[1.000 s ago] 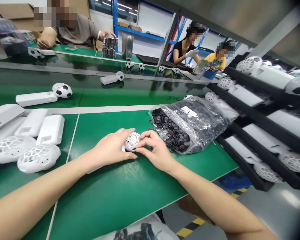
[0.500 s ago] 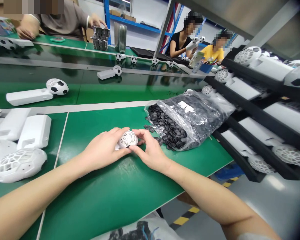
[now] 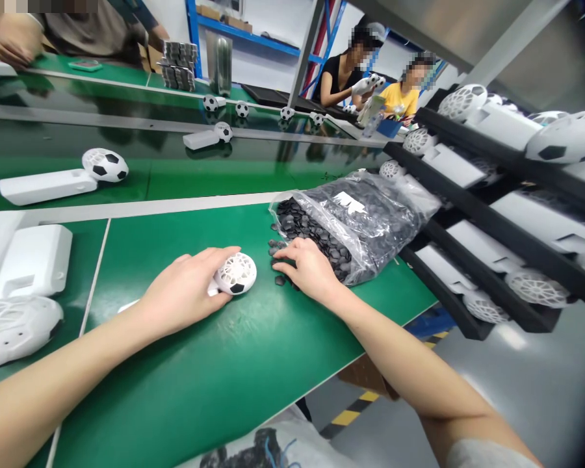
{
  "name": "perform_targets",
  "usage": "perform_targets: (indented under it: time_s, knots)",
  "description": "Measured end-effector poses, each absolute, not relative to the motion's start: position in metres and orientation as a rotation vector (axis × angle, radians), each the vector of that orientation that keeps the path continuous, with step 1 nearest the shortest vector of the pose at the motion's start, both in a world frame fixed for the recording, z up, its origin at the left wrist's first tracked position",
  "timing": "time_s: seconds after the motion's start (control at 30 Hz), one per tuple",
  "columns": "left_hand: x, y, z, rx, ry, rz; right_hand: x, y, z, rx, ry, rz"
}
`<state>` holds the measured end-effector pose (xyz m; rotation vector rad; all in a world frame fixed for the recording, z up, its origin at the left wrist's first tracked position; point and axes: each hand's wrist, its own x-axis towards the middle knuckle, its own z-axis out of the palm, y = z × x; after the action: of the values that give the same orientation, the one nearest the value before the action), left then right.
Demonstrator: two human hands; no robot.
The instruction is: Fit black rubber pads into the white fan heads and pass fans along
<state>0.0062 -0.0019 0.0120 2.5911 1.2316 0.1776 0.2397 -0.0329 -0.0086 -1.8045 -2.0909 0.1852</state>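
My left hand is closed around a white plastic housing with a football-shaped head. The head has an open lattice and one black patch low on its front; its handle lies mostly under my hand and forearm. Over the loose black pieces at the mouth of a clear plastic bag, my right hand has its thumb and fingertips apart. I see nothing between those fingers. Many small black pieces spill from the bag onto the green table.
White housings lie at the left. A finished-looking football-headed piece rests on the green belt beyond the table. Black racks of white housings stand at the right. Other people sit across the line, near stacked metal parts.
My right hand has left the football head and moved right to the loose black pieces. My left hand keeps hold of the housing. The whole view has shifted slightly.
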Motion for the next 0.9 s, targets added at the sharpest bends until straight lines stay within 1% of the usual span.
perform_targets:
  time_s: [0.13, 0.27, 0.37, 0.47, 0.6, 0.77, 0.9]
  knots:
    - [0.003, 0.0, 0.012, 2.643, 1.16, 0.155, 0.235, -0.032, -0.005, -1.829, -2.25, 0.101]
    - [0.003, -0.001, 0.013, 2.681, 1.156, 0.158, 0.223, -0.039, -0.003, -1.695, -2.65, -0.276]
    - [0.004, -0.003, 0.015, 2.701, 1.156, 0.136, 0.218, -0.041, -0.003, -1.675, -2.714, -0.433]
    - [0.004, -0.005, 0.017, 2.698, 1.167, 0.115, 0.218, -0.04, -0.001, -1.705, -2.645, -0.403]
    - [0.005, -0.006, 0.019, 2.672, 1.179, 0.112, 0.221, -0.046, 0.005, -1.652, -2.52, -0.223]
    - [-0.001, -0.001, 0.02, 2.659, 1.221, 0.065, 0.225, -0.045, 0.01, -1.633, -2.281, -0.092]
    - [-0.011, 0.006, 0.018, 2.677, 1.246, 0.072, 0.221, -0.027, 0.01, -1.59, -2.309, 0.005]
